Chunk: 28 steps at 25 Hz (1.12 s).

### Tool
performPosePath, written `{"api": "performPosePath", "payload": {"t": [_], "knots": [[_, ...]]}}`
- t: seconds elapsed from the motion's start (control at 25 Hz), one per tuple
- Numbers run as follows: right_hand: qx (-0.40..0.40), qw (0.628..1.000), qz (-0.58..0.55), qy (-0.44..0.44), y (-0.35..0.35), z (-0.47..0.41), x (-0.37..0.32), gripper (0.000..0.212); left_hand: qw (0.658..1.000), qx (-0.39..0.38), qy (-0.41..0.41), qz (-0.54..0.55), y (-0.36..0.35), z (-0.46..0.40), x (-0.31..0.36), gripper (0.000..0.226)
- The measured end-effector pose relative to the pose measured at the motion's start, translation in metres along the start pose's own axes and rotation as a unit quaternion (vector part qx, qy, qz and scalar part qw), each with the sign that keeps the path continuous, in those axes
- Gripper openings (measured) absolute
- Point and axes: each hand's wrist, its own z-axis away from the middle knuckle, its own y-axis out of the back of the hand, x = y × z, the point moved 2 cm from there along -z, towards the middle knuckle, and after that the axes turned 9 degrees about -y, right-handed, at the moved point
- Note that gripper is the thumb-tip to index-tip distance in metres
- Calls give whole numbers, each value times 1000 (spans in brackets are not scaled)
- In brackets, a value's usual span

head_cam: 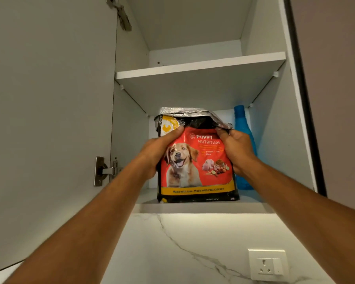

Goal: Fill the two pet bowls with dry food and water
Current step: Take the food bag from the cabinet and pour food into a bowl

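Note:
A red and black bag of puppy food (195, 167), with a dog's picture and a folded silver top, stands upright on the lower shelf (201, 208) of an open wall cabinet. My left hand (156, 152) grips the bag's left side, thumb across its front. On the bag's right side my right hand (236, 148) holds it, thumb near the folded top. A blue water bottle (244, 148) stands behind the bag to the right, partly hidden by my right hand. No pet bowls are in view.
The cabinet door (49, 119) hangs open on the left, its hinge (105, 171) near my left forearm. The upper shelf (199, 66) shows nothing on it. Below the cabinet are a marble wall and a white wall socket (267, 264).

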Motion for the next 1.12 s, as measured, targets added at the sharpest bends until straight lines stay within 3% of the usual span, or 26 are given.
{"api": "performPosePath", "payload": {"t": [0.16, 0.44, 0.88, 1.12], "knots": [[15, 1000, -24, -11, 7, 2, -5, 20, 987, 148, -66, -2, 3, -18, 16, 25], [37, 999, -36, -8, 9, -3, -31, 28, 938, 293, -184, -30, -3, -22, 14, 33], [71, 991, -93, 62, 34, 61, -47, 25, 928, 220, -294, 57, -22, 32, 47, 28], [84, 992, -63, 74, 65, 123, -59, 23, 913, 215, -333, 91, -44, 81, 52, 30]]}}
